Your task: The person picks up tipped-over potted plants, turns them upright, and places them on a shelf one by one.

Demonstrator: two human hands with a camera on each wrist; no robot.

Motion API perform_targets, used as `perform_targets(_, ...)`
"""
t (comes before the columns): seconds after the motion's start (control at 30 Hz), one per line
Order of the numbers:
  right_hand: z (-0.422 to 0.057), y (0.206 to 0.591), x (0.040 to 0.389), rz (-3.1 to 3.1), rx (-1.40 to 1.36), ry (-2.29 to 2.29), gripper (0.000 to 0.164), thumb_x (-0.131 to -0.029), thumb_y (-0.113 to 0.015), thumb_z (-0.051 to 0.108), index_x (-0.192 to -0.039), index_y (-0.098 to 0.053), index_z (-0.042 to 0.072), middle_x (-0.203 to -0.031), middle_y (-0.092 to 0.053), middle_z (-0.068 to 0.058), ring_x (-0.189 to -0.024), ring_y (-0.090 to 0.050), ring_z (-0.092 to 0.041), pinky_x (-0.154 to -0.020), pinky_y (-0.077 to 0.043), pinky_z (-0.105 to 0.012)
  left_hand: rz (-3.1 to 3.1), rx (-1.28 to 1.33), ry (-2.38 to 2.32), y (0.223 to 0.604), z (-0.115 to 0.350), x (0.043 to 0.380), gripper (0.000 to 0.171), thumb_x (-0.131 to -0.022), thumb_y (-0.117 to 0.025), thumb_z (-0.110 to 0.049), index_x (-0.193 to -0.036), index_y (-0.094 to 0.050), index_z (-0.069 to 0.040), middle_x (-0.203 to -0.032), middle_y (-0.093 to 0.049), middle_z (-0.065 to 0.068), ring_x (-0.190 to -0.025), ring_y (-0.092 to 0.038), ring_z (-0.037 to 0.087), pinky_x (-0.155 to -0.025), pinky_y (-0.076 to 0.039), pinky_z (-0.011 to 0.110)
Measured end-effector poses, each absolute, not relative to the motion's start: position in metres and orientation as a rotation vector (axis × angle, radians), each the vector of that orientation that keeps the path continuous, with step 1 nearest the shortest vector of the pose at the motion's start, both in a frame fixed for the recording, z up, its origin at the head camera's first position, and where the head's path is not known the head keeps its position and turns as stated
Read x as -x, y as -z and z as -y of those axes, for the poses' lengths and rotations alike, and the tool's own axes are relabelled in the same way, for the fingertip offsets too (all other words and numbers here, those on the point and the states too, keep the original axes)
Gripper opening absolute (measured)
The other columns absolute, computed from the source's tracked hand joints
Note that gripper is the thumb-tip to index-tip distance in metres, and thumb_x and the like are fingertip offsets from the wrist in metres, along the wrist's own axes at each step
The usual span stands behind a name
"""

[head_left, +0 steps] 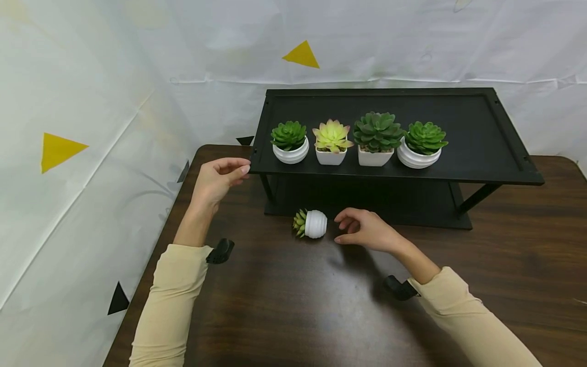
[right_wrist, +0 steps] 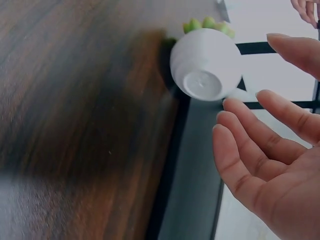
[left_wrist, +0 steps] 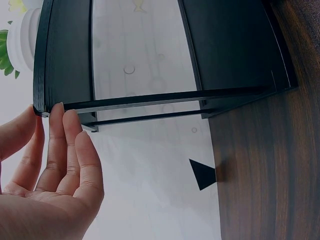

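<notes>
My left hand (head_left: pixel 219 179) pinches the front left corner of the black two-tier shelf (head_left: pixel 468 132), thumb and fingertips at the top board's edge; the left wrist view shows this hand (left_wrist: pixel 55 170) close up. On the wooden table (head_left: pixel 275 295), before the lower board, a small potted succulent (head_left: pixel 315 224) lies on its side, leaves pointing left. Just right of its white pot, apart from it, is my right hand (head_left: pixel 364 229), fingers loosely bent and holding nothing. In the right wrist view the pot's round base (right_wrist: pixel 202 85) faces this hand (right_wrist: pixel 270 165).
Along the top board's front stand a green succulent in a round pot (head_left: pixel 290 142), a yellow-green one (head_left: pixel 331 142), a dark green one (head_left: pixel 377 137) in square pots, and another green one in a round pot (head_left: pixel 421 145). White sheeting (head_left: pixel 220 46) hangs behind and at left.
</notes>
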State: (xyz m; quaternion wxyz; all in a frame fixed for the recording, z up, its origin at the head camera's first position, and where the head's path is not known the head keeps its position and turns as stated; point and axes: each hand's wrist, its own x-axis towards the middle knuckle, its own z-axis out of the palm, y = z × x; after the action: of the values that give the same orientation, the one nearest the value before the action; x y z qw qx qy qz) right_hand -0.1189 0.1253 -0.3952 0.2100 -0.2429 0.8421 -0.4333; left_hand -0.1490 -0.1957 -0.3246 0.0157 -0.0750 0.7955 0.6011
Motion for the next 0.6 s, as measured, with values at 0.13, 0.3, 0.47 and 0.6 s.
perform_targets(0.13,-0.119,0.4,0.12,-2.344,0.656,1.192,0.04,-0.082,-0.071,0.014,-0.114,-0.056,-0.005,-0.103,-0.059,-0.019,-0.087,-0.055,-0.027,-0.068,-0.048,-0.033,-2.48,0.24,-1.873,0.326,0.196,0.149,0.029,-0.087,-0.068,-0.017,-0.109,-0.065,0.002,-0.097,-0.063,0.003,-0.078,-0.064,0.011,-0.087,-0.049,0.037)
perform_targets(0.3,-0.11,0.405,0.124,-2.364,0.641,1.183,0.043,-0.082,-0.071,0.015,-0.117,-0.055,-0.004,-0.107,-0.058,-0.02,-0.093,-0.055,-0.033,-0.073,-0.049,-0.038,-2.482,0.244,-1.874,0.325,0.196,0.149,0.028,-0.087,-0.068,-0.017,-0.108,-0.066,0.001,-0.096,-0.063,0.003,-0.079,-0.064,0.012,-0.087,-0.049,0.037)
perform_targets(0.47,-0.102,0.408,0.128,-2.369,0.616,1.204,0.044,-0.081,-0.072,0.015,-0.117,-0.055,-0.003,-0.109,-0.056,-0.022,-0.094,-0.054,-0.035,-0.072,-0.048,-0.039,-2.479,0.249,-1.877,0.324,0.196,0.148,0.028,-0.087,-0.068,-0.017,-0.108,-0.066,0.001,-0.096,-0.063,0.003,-0.078,-0.064,0.011,-0.088,-0.049,0.038)
perform_targets(0.6,-0.096,0.409,0.13,-2.383,0.608,1.191,0.046,-0.08,-0.074,0.015,-0.118,-0.054,-0.003,-0.109,-0.055,-0.022,-0.09,-0.052,-0.034,-0.066,-0.046,-0.035,-2.477,0.24,-1.873,0.323,0.195,0.148,0.029,-0.087,-0.067,-0.016,-0.109,-0.065,0.002,-0.098,-0.063,0.004,-0.077,-0.064,0.01,-0.086,-0.05,0.035)
